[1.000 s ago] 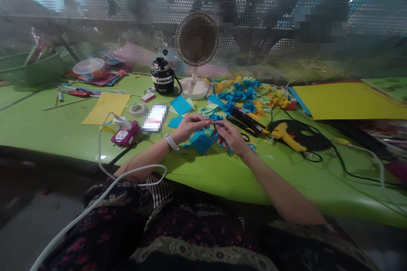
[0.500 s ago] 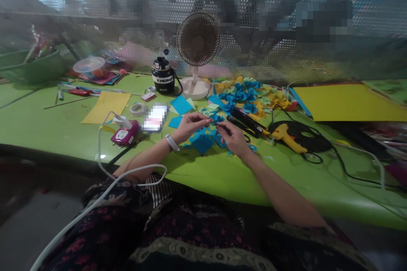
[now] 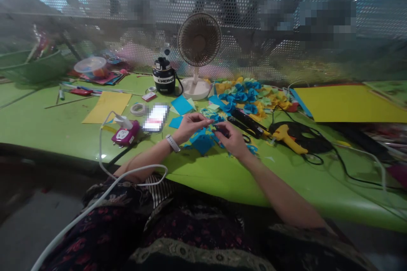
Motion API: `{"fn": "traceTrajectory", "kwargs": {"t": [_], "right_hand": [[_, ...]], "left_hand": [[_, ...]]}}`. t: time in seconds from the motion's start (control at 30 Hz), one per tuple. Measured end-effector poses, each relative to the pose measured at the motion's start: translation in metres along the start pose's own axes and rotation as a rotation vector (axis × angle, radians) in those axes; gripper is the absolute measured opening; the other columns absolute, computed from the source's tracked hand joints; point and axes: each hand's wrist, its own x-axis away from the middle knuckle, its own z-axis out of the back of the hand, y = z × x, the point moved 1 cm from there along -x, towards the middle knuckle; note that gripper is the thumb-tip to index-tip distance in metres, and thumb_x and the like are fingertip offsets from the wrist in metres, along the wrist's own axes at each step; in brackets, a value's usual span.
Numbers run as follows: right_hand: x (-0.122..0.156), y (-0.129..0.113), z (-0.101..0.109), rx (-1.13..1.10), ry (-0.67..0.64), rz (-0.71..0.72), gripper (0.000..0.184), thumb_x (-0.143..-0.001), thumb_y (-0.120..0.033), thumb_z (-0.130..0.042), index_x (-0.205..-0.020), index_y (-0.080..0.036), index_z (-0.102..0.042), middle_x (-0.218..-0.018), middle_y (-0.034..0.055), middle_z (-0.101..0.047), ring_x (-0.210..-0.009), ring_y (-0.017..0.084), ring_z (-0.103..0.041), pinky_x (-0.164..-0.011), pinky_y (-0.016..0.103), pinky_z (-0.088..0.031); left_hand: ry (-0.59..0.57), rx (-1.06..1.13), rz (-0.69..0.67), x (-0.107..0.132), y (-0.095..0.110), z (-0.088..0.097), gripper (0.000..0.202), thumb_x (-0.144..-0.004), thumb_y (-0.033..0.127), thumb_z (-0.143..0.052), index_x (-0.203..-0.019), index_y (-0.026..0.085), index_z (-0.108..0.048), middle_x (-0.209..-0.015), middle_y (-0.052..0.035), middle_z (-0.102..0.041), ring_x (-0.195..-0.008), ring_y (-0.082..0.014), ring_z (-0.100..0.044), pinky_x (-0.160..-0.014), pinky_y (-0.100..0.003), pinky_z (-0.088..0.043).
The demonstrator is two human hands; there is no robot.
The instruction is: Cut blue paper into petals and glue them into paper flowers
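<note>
My left hand [image 3: 192,126] is closed in a pinch, thumb and forefinger together, above a heap of blue paper pieces [image 3: 202,143]. Facing it a little lower, my right hand [image 3: 231,137] has its fingers curled and pinched close to the left fingertips. Whatever small thing is between the fingers is too small and dark to make out. Just behind the fingertips lie folded blue paper flowers [image 3: 249,95], mixed with yellow and pale green ones. Black-handled scissors [image 3: 246,138] lie partly hidden beside my right hand.
A yellow glue gun [image 3: 289,139] rests on a black disc to the right, near a long black tool [image 3: 246,122]. Behind stand a fan [image 3: 199,40] and a black bottle [image 3: 163,78]. A phone [image 3: 155,117], a tape roll [image 3: 138,109] and a purple power socket [image 3: 125,134] lie left; a white cable crosses my left forearm.
My right hand has shifted slightly left and down, its fingers curling more under the left fingertips. My left hand stays nearly in place. The whole view has shifted a little.
</note>
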Motion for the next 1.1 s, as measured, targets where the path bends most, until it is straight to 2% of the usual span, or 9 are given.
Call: {"fn": "traceTrajectory", "kwargs": {"t": [0.17,0.37,0.47,0.53,0.63,0.7,0.8,0.9,1.1], "right_hand": [[-0.0024,0.0039,-0.0008,-0.085,-0.09,-0.071,0.04,-0.086,-0.059,-0.062,-0.096,-0.021,-0.065,-0.068,-0.002,-0.059,-0.044,0.01,-0.051,-0.044,0.026,-0.044],[-0.0043,-0.0025,-0.0002,-0.161,-0.201,-0.126,0.046,-0.082,-0.067,-0.063,-0.085,-0.021,-0.059,-0.059,-0.0044,-0.056,-0.04,0.008,-0.044,-0.039,0.023,-0.038],[-0.0032,-0.0013,-0.001,-0.168,-0.258,-0.163,0.046,-0.083,-0.067,-0.061,-0.085,-0.021,-0.058,-0.06,-0.0042,-0.057,-0.039,0.009,-0.045,-0.039,0.024,-0.04],[-0.0022,0.0002,-0.0017,-0.157,-0.212,-0.145,0.045,-0.081,-0.064,-0.065,-0.093,-0.021,-0.061,-0.069,-0.0017,-0.061,-0.048,0.012,-0.055,-0.045,0.026,-0.048],[-0.0012,0.0017,-0.0016,-0.108,-0.04,-0.058,0.045,-0.079,-0.057,-0.072,-0.104,-0.022,-0.063,-0.087,0.0034,-0.067,-0.068,0.016,-0.064,-0.058,0.03,-0.056],[-0.0008,0.0021,-0.0014,-0.082,0.0,-0.024,0.039,-0.084,-0.056,-0.067,-0.101,-0.022,-0.063,-0.086,0.0033,-0.067,-0.064,0.015,-0.063,-0.058,0.029,-0.055],[-0.001,0.003,-0.0003,-0.079,-0.012,-0.02,0.036,-0.09,-0.057,-0.059,-0.098,-0.022,-0.063,-0.074,0.0002,-0.064,-0.049,0.012,-0.055,-0.05,0.028,-0.049],[-0.0021,0.0036,0.0008,-0.089,-0.015,-0.021,0.036,-0.09,-0.058,-0.059,-0.097,-0.022,-0.062,-0.072,-0.0007,-0.063,-0.047,0.011,-0.053,-0.048,0.027,-0.046],[-0.0032,0.0021,-0.001,-0.171,-0.116,-0.079,0.041,-0.087,-0.063,-0.059,-0.095,-0.023,-0.06,-0.069,-0.002,-0.062,-0.045,0.011,-0.052,-0.045,0.027,-0.045]], "left_hand": [[-0.044,0.031,0.003,0.0005,0.0015,-0.0008,0.037,-0.063,0.046,-0.088,-0.074,0.014,-0.074,-0.072,-0.0026,-0.07,-0.06,-0.0078,-0.056,-0.056,-0.022,-0.045],[-0.057,0.027,0.003,0.0014,0.0066,-0.0023,0.038,-0.063,0.048,-0.088,-0.074,0.014,-0.075,-0.075,-0.0042,-0.071,-0.061,-0.0082,-0.056,-0.057,-0.023,-0.045],[-0.063,0.043,0.012,0.001,0.0062,-0.0017,0.038,-0.061,0.047,-0.088,-0.074,0.014,-0.075,-0.075,-0.004,-0.071,-0.06,-0.0078,-0.055,-0.057,-0.023,-0.044],[-0.052,0.05,0.012,0.0004,0.0045,-0.0007,0.037,-0.062,0.046,-0.089,-0.071,0.014,-0.074,-0.068,-0.0025,-0.069,-0.059,-0.0075,-0.055,-0.057,-0.022,-0.044],[-0.018,0.037,0.001,-0.0004,0.0017,0.0004,0.037,-0.062,0.045,-0.089,-0.065,0.013,-0.071,-0.061,-0.0006,-0.065,-0.057,-0.0071,-0.054,-0.056,-0.021,-0.042],[-0.005,0.024,-0.004,-0.0003,0.001,0.0004,0.037,-0.062,0.045,-0.089,-0.065,0.013,-0.07,-0.061,-0.0009,-0.066,-0.057,-0.0072,-0.054,-0.056,-0.022,-0.042],[-0.025,0.016,-0.001,0.0008,0.0022,-0.0001,0.036,-0.064,0.045,-0.088,-0.073,0.014,-0.074,-0.069,-0.0026,-0.069,-0.061,-0.0088,-0.057,-0.058,-0.023,-0.045],[-0.056,0.006,-0.002,0.0014,0.0041,-0.0001,0.035,-0.067,0.047,-0.086,-0.076,0.015,-0.075,-0.069,-0.0029,-0.069,-0.062,-0.0094,-0.058,-0.059,-0.023,-0.046],[-0.07,0.015,0.009,-0.0005,0.002,0.0016,0.038,-0.065,0.05,-0.086,-0.076,0.015,-0.075,-0.071,-0.0032,-0.07,-0.062,-0.0088,-0.057,-0.057,-0.022,-0.046]]}}
